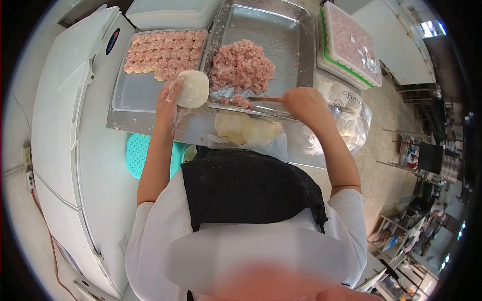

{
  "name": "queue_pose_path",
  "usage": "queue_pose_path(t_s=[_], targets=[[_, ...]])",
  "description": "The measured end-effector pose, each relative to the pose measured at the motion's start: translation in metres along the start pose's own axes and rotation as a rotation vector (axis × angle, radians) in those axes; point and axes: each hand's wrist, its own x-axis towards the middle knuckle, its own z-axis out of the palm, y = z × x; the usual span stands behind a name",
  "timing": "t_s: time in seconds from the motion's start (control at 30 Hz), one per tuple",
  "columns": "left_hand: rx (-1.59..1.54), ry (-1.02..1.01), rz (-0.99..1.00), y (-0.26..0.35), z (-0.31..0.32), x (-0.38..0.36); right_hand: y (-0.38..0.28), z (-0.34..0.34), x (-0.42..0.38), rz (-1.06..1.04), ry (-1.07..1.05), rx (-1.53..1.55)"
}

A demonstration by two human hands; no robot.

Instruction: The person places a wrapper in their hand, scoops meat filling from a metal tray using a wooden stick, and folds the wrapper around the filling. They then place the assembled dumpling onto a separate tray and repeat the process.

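Observation:
My left hand [169, 99] is closed around a pale round dough wrapper [194, 89], perhaps a stack of them, held at the tray's near left corner. A slim wooden handle [266, 99] is gripped in my right hand [305, 106]. The far end of that tool carries or touches a small clump of pink minced meat [237, 102], so its tip is hidden. Just beyond, a mound of minced meat filling [242, 65] fills the left part of a deep metal tray [307, 47]. More round wrappers [246, 128] lie on paper close to my apron.
Rows of filled dumplings [165, 50] occupy the far part of a plastic tray [133, 95] at left. Stacked lidded containers [351, 45] and bagged wrappers [351, 113] sit on the right. A turquoise stool [136, 156] stands below the table's left edge, beside a white freezer [100, 165].

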Motion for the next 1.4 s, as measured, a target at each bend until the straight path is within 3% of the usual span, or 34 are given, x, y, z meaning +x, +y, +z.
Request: queue_pose_path(t_s=[0.1,0.17,0.3,0.47,0.53,0.57,0.63,0.67,0.73,0.77,0.83,0.9,0.97,1.0,1.13,1.23,1.3,1.4], targets=[[-0.218,-0.014,-0.006,0.009,-0.014,0.02,-0.019,0.006,-0.008,0.111,0.015,0.006],[-0.314,0.012,-0.035,0.01,-0.024,0.032,-0.047,0.024,0.0,0.065,0.069,0.07],[-0.254,0.021,0.005,0.009,-0.034,0.048,-0.104,0.025,0.036,0.151,0.016,0.17],[-0.297,0.079,0.014,-0.003,-0.043,0.077,-0.089,0.014,0.046,0.11,-0.085,0.411],[-0.349,-0.033,-0.017,-0.005,-0.035,0.079,-0.083,-0.001,0.032,0.355,-0.182,1.053],[-0.397,-0.134,-0.044,-0.007,-0.028,0.079,-0.083,-0.002,0.028,0.361,-0.178,1.051],[-0.652,-0.198,-0.304,-0.005,0.014,0.073,-0.083,-0.004,0.019,0.538,0.149,1.457],[-0.648,-0.208,-0.307,-0.003,0.033,0.07,-0.083,-0.001,0.021,0.545,0.16,1.457],[-0.884,-0.331,-0.341,0.007,0.061,0.062,-0.087,0.013,0.033,0.531,0.47,1.171],[-0.881,-0.338,-0.343,0.016,0.069,0.059,-0.091,0.019,0.035,0.535,0.477,1.171],[-0.848,-0.214,-0.42,0.031,0.083,0.055,-0.094,0.026,0.037,0.355,0.618,0.889],[-0.853,-0.255,-0.385,0.004,0.073,0.064,-0.075,0.011,0.018,0.309,0.534,0.775],[-0.854,-0.29,-0.352,-0.013,0.068,0.072,-0.071,-0.019,-0.004,0.367,0.233,0.349],[-0.861,-0.212,-0.338,-0.012,0.072,0.071,-0.069,-0.025,-0.009,0.372,0.212,0.286],[-0.787,-0.112,-0.286,-0.001,0.098,0.055,-0.053,-0.007,-0.008,0.246,0.333,0.292],[-0.785,-0.084,-0.247,-0.003,0.109,0.052,-0.029,-0.036,-0.018,0.233,0.188,0.211],[-0.796,-0.092,-0.241,-0.004,0.119,0.048,-0.033,-0.044,-0.025,0.156,0.393,0.288],[-0.772,-0.004,-0.179,-0.006,0.135,0.044,-0.006,-0.011,-0.019,0.06,0.347,0.323]])
